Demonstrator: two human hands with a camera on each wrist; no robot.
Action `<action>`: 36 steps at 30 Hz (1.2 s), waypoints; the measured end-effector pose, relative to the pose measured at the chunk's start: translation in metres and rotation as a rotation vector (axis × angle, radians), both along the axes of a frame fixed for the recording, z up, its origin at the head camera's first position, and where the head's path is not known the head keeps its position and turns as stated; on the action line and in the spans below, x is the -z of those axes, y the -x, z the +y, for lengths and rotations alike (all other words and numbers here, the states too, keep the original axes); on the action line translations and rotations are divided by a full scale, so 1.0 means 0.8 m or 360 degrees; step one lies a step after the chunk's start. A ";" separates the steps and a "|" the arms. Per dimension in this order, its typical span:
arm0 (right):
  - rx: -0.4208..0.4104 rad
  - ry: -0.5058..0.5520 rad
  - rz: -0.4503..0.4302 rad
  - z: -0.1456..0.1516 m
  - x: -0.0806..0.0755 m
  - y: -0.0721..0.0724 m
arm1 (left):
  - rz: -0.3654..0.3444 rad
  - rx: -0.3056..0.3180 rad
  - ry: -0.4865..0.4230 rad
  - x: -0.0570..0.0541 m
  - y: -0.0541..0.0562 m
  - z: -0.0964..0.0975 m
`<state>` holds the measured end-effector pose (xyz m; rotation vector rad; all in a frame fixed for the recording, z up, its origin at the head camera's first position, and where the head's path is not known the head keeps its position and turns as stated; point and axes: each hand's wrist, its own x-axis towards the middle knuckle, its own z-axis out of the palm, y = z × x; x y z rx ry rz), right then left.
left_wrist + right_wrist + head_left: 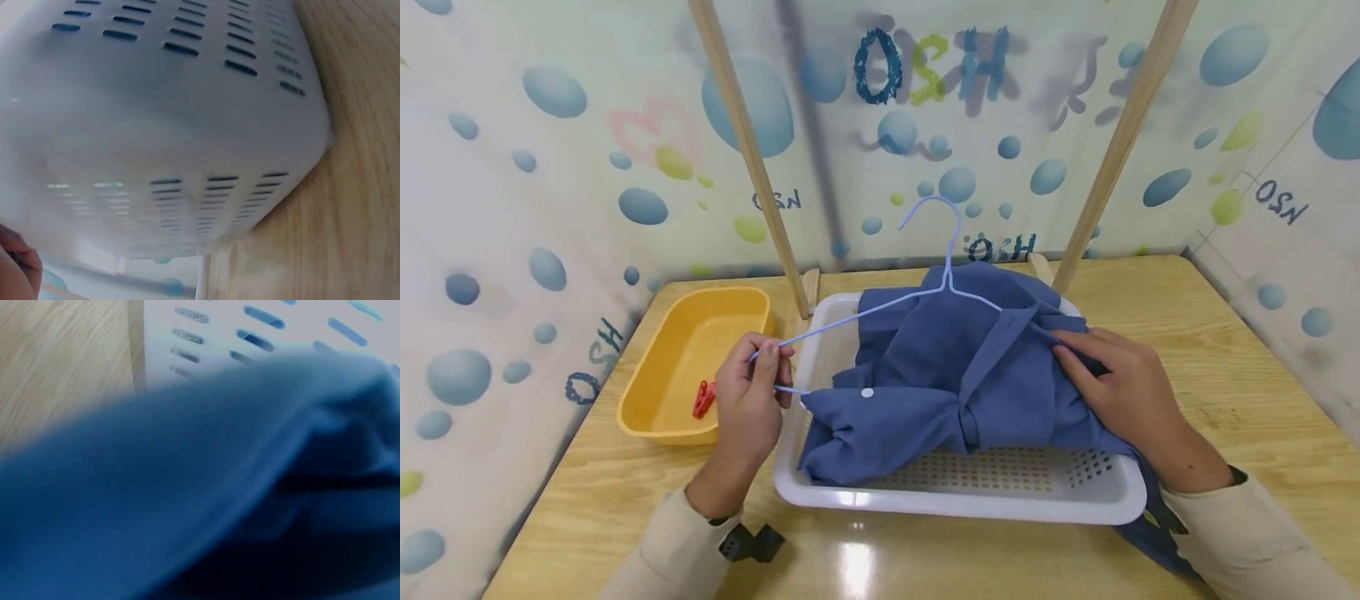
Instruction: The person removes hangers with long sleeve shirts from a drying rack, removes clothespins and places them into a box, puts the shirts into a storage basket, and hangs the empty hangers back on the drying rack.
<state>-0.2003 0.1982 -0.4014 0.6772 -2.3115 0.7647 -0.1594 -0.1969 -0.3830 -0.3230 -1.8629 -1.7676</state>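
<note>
In the head view, my left hand (751, 408) grips the left end of a lavender wire hanger (948, 279), its hook pointing up. The hanger's right shoulder runs into a blue button-up garment (910, 354), while its left part is outside the cloth. My right hand (1123, 392) pinches the garment's edge on the right, thumb and fingers on the fabric. Bunched up, the garment lies over a white perforated basket (962, 507), and part of it hangs past the right rim. Blurred blue cloth (156, 462) fills most of the right wrist view.
A yellow tub (651, 429) holding red clothespins (703, 400) stands left of the basket. Two wooden posts (748, 150) rise behind it on the wooden table (1232, 358). A patterned curtain (865, 133) encloses the back and sides. The basket's wall (156, 125) fills much of the left wrist view.
</note>
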 end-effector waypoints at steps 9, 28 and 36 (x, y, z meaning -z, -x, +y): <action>0.0007 -0.0018 -0.0027 -0.002 -0.002 -0.002 | 0.0038 0.0038 -0.0030 -0.008 0.000 -0.006; -0.0038 -0.0111 -0.0036 0.000 -0.002 0.000 | 0.0031 -0.0011 -0.0098 -0.017 0.003 -0.018; -0.0047 -0.0156 -0.0020 0.001 -0.002 0.001 | 0.0023 -0.0028 -0.0132 -0.020 0.007 -0.024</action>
